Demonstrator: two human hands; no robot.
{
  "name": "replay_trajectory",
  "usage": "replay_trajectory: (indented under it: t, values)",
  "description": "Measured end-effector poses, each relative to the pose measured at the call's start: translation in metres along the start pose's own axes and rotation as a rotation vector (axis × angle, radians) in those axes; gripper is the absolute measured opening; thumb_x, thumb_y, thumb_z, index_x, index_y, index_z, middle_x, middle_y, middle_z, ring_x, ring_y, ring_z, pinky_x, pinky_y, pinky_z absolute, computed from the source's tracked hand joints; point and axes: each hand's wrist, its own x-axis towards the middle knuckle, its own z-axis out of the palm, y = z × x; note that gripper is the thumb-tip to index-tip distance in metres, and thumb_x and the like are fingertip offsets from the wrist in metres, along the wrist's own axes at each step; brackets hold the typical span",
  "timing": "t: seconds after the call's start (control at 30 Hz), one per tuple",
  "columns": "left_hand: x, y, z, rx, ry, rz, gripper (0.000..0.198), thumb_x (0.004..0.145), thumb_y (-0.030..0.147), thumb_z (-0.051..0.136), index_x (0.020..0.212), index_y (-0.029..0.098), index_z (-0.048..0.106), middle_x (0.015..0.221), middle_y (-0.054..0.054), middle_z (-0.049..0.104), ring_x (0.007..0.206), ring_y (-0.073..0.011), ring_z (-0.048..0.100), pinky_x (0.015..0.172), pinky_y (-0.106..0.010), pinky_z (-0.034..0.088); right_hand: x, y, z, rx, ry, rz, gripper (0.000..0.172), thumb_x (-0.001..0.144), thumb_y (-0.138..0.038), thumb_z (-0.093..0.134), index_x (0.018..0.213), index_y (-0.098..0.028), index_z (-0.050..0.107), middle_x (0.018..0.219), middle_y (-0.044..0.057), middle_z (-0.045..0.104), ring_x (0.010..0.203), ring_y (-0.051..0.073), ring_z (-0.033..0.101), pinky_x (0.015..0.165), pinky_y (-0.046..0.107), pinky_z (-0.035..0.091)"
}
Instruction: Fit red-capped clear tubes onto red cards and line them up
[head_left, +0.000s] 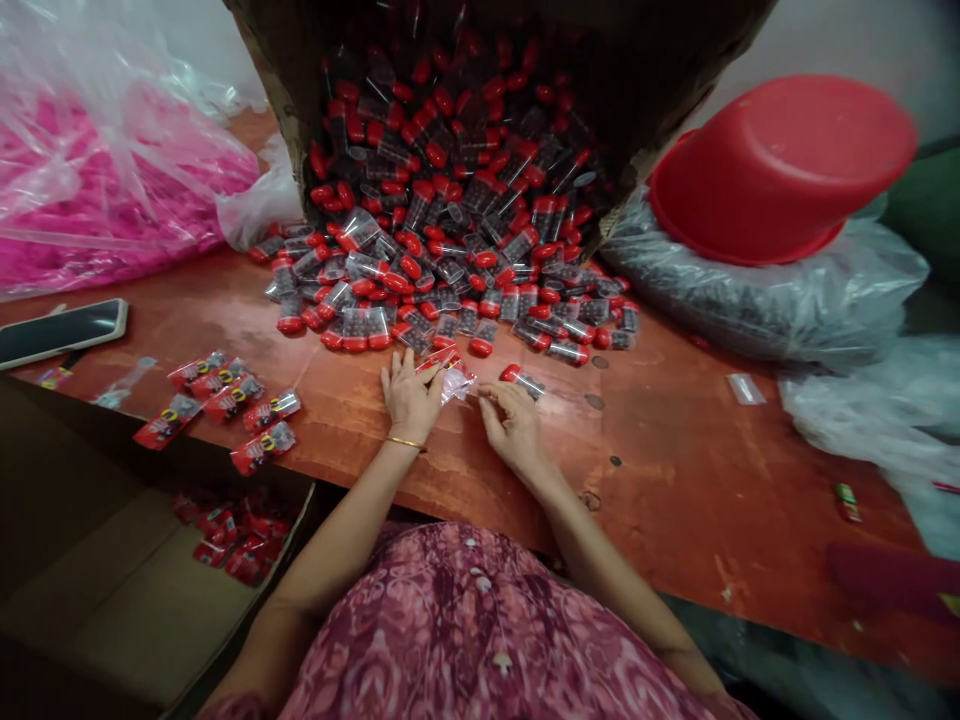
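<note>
My left hand [411, 398], with a thin gold bangle at the wrist, rests on the red-brown table [675, 470], its fingers spread and its thumb side against a small clear plastic packet [452, 378] holding something red. My right hand [511, 428] pinches the packet's right corner. Just beyond my right fingers lies a clear tube with a red cap [521, 380]. A large heap of similar red-capped tubes [442, 270] spills from a tilted cardboard carton [285, 90] onto the table ahead of my hands.
Several red packaged tube cards [232, 405] lie at the table's left, above an open cardboard box [127, 570] holding more. A phone [60, 333], a pink-filled plastic bag [112, 185], an upturned red basin [780, 170] and a bag of dark items [772, 290] surround the heap.
</note>
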Motion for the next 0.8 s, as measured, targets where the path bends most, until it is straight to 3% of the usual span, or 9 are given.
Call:
replay_trajectory:
  t: [0.1, 0.23, 0.33, 0.43, 0.5, 0.57, 0.63, 0.8]
  values:
    - [-0.002, -0.002, -0.004, -0.1, 0.054, -0.014, 0.03, 0.081, 0.037, 0.053, 0.1, 0.024, 0.072, 0.14, -0.01, 0.047, 0.132, -0.0332, 0.037, 0.106, -0.052, 0.028, 0.005, -0.004, 0.008, 0.079, 0.031, 0.165, 0.018, 0.085, -0.031, 0.051, 0.096, -0.022, 0.063, 0.09, 0.007, 0.068, 0.084, 0.021, 0.059, 0.077, 0.036, 0.047]
    - [-0.007, 0.003, -0.013, -0.228, 0.075, 0.005, 0.029, 0.08, 0.037, 0.055, 0.099, 0.024, 0.072, 0.14, -0.01, 0.046, 0.131, -0.0312, 0.04, 0.107, -0.049, 0.029, 0.022, -0.013, 0.023, 0.348, 0.044, 0.373, 0.032, 0.079, -0.039, 0.06, 0.106, -0.022, 0.058, 0.093, 0.004, 0.065, 0.078, 0.017, 0.058, 0.07, 0.03, 0.047]
    - [-0.013, 0.011, -0.021, -0.318, 0.05, 0.026, 0.026, 0.079, 0.034, 0.057, 0.098, 0.024, 0.072, 0.138, -0.01, 0.049, 0.129, -0.0295, 0.042, 0.108, -0.047, 0.028, 0.034, -0.021, 0.029, 0.571, 0.05, 0.45, 0.029, 0.075, -0.039, 0.062, 0.098, -0.022, 0.06, 0.083, 0.001, 0.064, 0.07, 0.014, 0.057, 0.064, 0.027, 0.047]
    - [-0.018, 0.018, -0.028, -0.44, 0.049, 0.007, 0.03, 0.079, 0.035, 0.059, 0.104, 0.023, 0.07, 0.131, -0.011, 0.055, 0.125, -0.027, 0.047, 0.105, -0.041, 0.034, 0.038, -0.027, 0.026, 0.638, 0.085, 0.458, 0.017, 0.077, -0.037, 0.058, 0.079, -0.021, 0.063, 0.071, -0.001, 0.063, 0.065, 0.014, 0.056, 0.063, 0.027, 0.046]
    - [-0.02, 0.021, -0.03, -0.554, -0.013, -0.081, 0.034, 0.078, 0.04, 0.06, 0.104, 0.021, 0.069, 0.112, -0.01, 0.067, 0.108, -0.0246, 0.06, 0.092, -0.035, 0.046, 0.037, -0.029, 0.022, 0.63, 0.132, 0.469, 0.019, 0.078, -0.038, 0.056, 0.074, -0.021, 0.062, 0.068, -0.001, 0.062, 0.063, 0.014, 0.054, 0.063, 0.027, 0.046]
    - [-0.021, 0.022, -0.03, -0.706, -0.154, -0.212, 0.035, 0.074, 0.048, 0.061, 0.089, 0.018, 0.072, 0.083, -0.008, 0.072, 0.08, -0.0205, 0.066, 0.069, -0.028, 0.051, 0.033, -0.03, 0.019, 0.617, 0.153, 0.481, 0.021, 0.078, -0.04, 0.056, 0.074, -0.021, 0.062, 0.066, -0.002, 0.06, 0.061, 0.013, 0.052, 0.062, 0.026, 0.044]
    - [-0.022, 0.025, -0.027, -0.878, -0.233, -0.319, 0.037, 0.068, 0.051, 0.066, 0.072, 0.015, 0.07, 0.064, -0.004, 0.067, 0.06, -0.0152, 0.062, 0.054, -0.023, 0.047, 0.028, -0.03, 0.018, 0.586, 0.129, 0.471, 0.022, 0.078, -0.041, 0.056, 0.073, -0.02, 0.06, 0.063, -0.003, 0.057, 0.058, 0.012, 0.049, 0.058, 0.025, 0.041]
    - [-0.023, 0.031, -0.019, -1.121, -0.139, -0.377, 0.028, 0.055, 0.037, 0.078, 0.066, 0.013, 0.069, 0.063, 0.0, 0.068, 0.06, -0.0112, 0.058, 0.062, -0.023, 0.047, 0.015, -0.033, 0.02, 0.439, 0.078, 0.389, 0.028, 0.084, -0.041, 0.049, 0.064, -0.022, 0.052, 0.056, -0.004, 0.048, 0.053, 0.011, 0.042, 0.052, 0.024, 0.033]
